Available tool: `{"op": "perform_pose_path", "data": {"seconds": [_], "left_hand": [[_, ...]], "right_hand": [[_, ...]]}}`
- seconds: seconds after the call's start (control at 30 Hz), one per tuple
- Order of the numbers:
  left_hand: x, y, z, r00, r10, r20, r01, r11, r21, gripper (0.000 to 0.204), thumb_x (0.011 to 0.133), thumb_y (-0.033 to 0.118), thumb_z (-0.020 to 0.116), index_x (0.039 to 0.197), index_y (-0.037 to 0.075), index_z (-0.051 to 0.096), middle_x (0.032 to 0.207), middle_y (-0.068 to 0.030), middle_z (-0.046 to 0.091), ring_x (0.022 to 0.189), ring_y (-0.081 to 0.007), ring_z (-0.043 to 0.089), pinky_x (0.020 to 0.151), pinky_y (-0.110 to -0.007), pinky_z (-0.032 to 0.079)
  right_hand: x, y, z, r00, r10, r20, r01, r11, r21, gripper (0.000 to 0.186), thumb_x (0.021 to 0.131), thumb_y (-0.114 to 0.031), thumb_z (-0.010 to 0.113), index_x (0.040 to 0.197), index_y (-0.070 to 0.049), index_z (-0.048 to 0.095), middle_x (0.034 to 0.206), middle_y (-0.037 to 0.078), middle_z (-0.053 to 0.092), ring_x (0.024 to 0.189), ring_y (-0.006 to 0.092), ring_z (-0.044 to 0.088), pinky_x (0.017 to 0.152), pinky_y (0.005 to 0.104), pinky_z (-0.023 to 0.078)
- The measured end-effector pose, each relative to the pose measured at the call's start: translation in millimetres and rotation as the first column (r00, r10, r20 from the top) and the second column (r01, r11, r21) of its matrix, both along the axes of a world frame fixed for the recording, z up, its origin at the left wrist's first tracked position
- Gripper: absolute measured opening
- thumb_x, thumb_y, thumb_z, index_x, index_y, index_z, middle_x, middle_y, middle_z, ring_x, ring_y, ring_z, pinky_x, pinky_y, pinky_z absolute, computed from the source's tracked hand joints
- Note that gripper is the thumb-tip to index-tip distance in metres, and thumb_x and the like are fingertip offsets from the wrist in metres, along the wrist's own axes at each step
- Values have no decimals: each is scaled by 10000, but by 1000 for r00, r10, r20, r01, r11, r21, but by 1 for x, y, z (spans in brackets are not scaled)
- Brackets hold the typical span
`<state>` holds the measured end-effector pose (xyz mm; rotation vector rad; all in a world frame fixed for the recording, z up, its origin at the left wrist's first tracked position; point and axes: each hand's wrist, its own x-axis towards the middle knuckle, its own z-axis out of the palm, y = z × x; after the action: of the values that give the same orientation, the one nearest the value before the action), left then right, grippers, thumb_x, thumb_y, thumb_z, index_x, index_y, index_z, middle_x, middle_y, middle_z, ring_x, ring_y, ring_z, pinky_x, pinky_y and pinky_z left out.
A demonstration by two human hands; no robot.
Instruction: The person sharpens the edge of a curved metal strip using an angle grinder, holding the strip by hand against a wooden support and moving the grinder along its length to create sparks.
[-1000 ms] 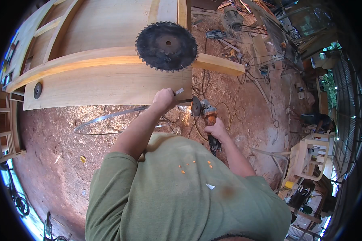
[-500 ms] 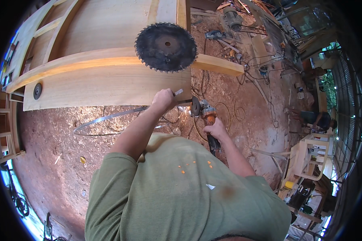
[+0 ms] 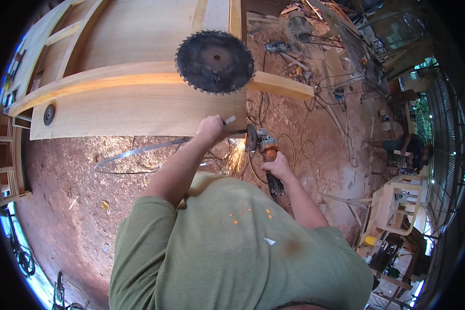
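Our left hand [image 3: 211,129] gripping a metal strip [image 3: 144,148], our right hand [image 3: 279,166] clasping an orange grinder [image 3: 269,151], sparks [image 3: 236,159] below, toothed blade [image 3: 215,64] over pale wooden tabletop [image 3: 134,111], shaving-strewn reddish floor [image 3: 62,191].

1 downward-facing, head-worn fisheye view
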<state>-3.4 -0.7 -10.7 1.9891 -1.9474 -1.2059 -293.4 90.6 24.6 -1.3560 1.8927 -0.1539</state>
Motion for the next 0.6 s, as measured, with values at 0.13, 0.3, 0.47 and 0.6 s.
{"op": "perform_pose_path", "data": {"seconds": [0.13,0.3,0.47,0.6], "left_hand": [[0,0,12,1000,-24,7,24,1000,19,325,803,268,761,1012,20,748,1002,-214,735,975,-357,714,886,-432,572],[1,1,15,1000,-15,16,15,999,29,329,802,261,761,1031,25,751,1013,-214,735,980,-357,714,892,-431,571],[1,1,9,1000,11,-5,-11,1000,1,360,781,302,764,1000,17,755,977,-234,730,949,-377,711,884,-448,561],[1,0,14,1000,-3,15,3,1000,24,329,802,258,755,1036,26,750,1015,-214,735,984,-356,714,895,-428,570]], "right_hand": [[-2,-2,-1,1000,2,5,-3,1000,11,608,580,-248,811,1059,57,594,984,201,682,918,301,667,844,398,530],[3,-4,7,999,20,-28,-20,1000,0,597,581,-255,808,1051,49,600,971,192,684,914,290,667,837,396,530],[-1,-2,2,1000,18,3,-18,1000,-7,587,583,-257,803,1050,40,605,962,178,684,902,284,665,830,391,530],[3,-1,9,1000,19,-16,-19,1000,0,578,599,-236,818,1065,31,604,963,154,680,896,256,659,823,378,526]]}}
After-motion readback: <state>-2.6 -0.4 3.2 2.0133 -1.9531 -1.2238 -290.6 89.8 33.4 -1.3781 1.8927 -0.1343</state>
